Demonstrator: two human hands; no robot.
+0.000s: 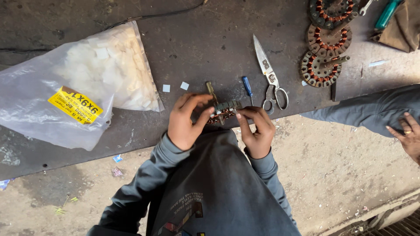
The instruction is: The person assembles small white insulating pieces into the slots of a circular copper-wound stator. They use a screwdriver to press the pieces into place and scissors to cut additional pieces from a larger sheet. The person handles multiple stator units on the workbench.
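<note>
Left hand (186,120): fingers curled over the left side of a small wound motor stator (223,110), thumb and fingertips pinching it from above.
Right hand (257,131): closed on the right side of the same stator, thumb pressed at its edge; the two hands sit close together with the part clamped between them.
Stator in hand: held at the near edge of the table (197,39), just above the person's lap; copper windings show under the fingers, and a small shaft sticks out toward 12 o'clock.
Screwdriver (247,87): blue handle, lying on the table at 1 o'clock from the stator, just beside it.
Scissors (271,76): at 2 o'clock from the hands, blades pointing to 11 o'clock, handles near the table edge.
Plastic bag (78,83): at 9 o'clock, well apart, filled with white paper squares, a yellow label on it.
Loose paper squares (175,86): two on the table between bag and hands.
Other stators (326,43): three in a row at 2 o'clock, far corner.
Another person's hand (407,135): at 3 o'clock, resting on a knee, with a ring.
</note>
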